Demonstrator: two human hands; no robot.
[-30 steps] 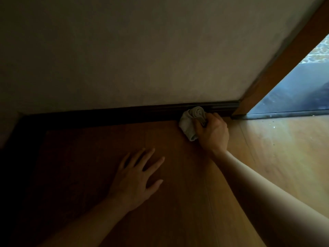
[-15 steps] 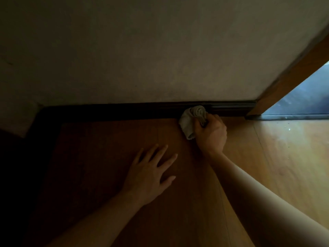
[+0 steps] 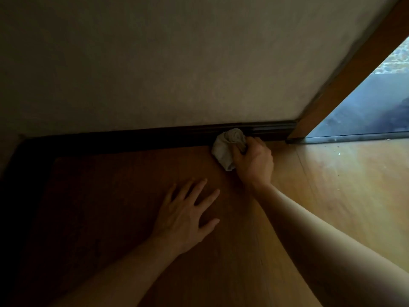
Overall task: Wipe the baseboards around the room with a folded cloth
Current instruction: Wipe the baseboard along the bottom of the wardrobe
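A dark baseboard (image 3: 132, 138) runs along the foot of a pale wall, from a dim corner at the left to a wooden door frame at the right. My right hand (image 3: 254, 161) grips a bunched pale grey cloth (image 3: 225, 147) and holds it against the baseboard near its right end. The cloth's lower part hangs down onto the wooden floor. My left hand (image 3: 186, 218) lies flat on the floor with fingers spread, a little below and left of the cloth.
A brown wooden door frame (image 3: 345, 85) slants up at the right, with a grey threshold strip (image 3: 354, 137) and a bright opening beyond it. The wooden floor (image 3: 343, 185) is lit at the right and dark at the left, where the baseboard turns a corner (image 3: 24, 147).
The cloth and my right hand stay at nearly the same spot on the baseboard. The view has swung left and back to the right. My left hand remains flat on the floor.
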